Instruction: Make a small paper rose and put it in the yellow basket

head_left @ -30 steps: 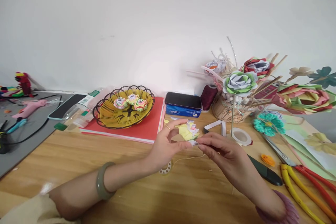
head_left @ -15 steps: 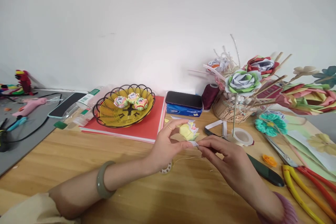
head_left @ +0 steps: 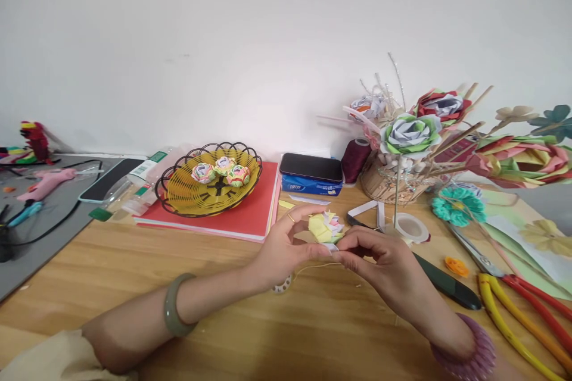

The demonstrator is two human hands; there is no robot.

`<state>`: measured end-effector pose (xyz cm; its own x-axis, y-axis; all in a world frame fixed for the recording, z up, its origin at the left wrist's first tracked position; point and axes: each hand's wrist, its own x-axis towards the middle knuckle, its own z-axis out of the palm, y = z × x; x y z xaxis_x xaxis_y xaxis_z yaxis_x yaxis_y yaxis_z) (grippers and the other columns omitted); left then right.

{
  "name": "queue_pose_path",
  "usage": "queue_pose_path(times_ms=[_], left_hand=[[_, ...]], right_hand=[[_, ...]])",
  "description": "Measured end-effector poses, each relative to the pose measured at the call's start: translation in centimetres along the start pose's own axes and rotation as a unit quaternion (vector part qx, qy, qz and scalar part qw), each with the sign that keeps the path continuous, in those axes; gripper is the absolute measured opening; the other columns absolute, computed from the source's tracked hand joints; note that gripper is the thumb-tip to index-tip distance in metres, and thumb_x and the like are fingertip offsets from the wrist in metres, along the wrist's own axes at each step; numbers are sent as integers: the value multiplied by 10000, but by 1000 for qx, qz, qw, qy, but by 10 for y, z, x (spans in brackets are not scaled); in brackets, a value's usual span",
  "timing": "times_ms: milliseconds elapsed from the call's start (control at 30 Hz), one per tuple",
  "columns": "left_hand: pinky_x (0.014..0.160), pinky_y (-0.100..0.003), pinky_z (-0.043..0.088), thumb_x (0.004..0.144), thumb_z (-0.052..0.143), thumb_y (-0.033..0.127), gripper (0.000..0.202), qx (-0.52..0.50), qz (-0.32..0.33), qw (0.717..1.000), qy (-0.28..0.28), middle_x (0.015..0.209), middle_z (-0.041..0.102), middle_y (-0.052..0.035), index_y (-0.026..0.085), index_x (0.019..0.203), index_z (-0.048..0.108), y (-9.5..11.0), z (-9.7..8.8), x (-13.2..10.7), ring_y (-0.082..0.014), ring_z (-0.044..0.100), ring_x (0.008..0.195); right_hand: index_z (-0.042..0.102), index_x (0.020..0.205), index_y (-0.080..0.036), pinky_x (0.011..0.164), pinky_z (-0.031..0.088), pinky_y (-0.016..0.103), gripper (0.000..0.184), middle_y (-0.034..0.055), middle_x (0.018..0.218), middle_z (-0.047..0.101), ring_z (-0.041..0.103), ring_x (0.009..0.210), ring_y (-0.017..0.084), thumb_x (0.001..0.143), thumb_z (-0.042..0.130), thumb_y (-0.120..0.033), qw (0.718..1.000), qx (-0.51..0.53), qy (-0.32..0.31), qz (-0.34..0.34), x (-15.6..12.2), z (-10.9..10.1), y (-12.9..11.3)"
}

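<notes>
Above the middle of the wooden table, a small yellow, pink and white folded paper flower (head_left: 322, 227) is held between both hands. My left hand (head_left: 286, 250) closes on it from the left, fingers behind and thumb low along its near side. From the right, my right hand (head_left: 379, 259) pinches at the flower's lower edge, where a white paper flap (head_left: 330, 247) shows between the two thumbs. A ring of tape or thread (head_left: 282, 284) lies on the table, partly hidden under my left hand.
A yellow woven basket (head_left: 183, 193) with folded flowers rests on red paper (head_left: 241, 223). Behind stand a phone on a blue tissue pack (head_left: 310, 184) and a thread spool (head_left: 355, 161). At right are a flower arrangement (head_left: 393, 181), a white tape roll (head_left: 411, 227), a dark green knife (head_left: 451, 286) and scissors (head_left: 487, 268).
The paper flower has tilted and shifted slightly right between the fingers. My right hand's fingers have curled closer in under its edge, and the head view has moved a little.
</notes>
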<state>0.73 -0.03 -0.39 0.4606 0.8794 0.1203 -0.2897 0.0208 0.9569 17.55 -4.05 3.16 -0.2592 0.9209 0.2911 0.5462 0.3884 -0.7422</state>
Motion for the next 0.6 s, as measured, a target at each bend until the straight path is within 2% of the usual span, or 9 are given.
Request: queue_pose_path(times_ms=[167,267,367,600], left_hand=[[748,-284,505,583,769,222,519,-10,-13,1000,6,1182,545,-66,229,1058,561,2,2,1,-229,537,1046],[734,-275,509,592,762,207,500,-11,-8,1000,13,1181,533,-53,238,1046,555,2,2,1,-221,522,1059],[759,-268,503,615,748,196,474,-10,6,1000,14,1175,530,-40,244,1042,549,2,1,2,-201,517,1064],[783,-298,491,591,764,233,501,14,-6,1000,2,1192,529,-68,232,1053,570,1,2,1,-234,524,1071]], right_hand=[[575,645,-193,497,420,225,144,-26,607,579,519,540,111,777,617,-234,1000,-10,-8,6,-3,5,1],[611,722,-192,507,431,230,87,-8,664,603,539,564,116,802,579,-203,1000,-17,-3,-4,-3,7,1],[637,786,-198,544,458,235,115,14,737,634,579,628,127,837,534,-198,999,-17,4,-28,-2,6,-1],[591,729,-202,516,444,234,152,7,693,610,568,597,128,855,507,-217,996,-76,22,-36,-3,4,1]])
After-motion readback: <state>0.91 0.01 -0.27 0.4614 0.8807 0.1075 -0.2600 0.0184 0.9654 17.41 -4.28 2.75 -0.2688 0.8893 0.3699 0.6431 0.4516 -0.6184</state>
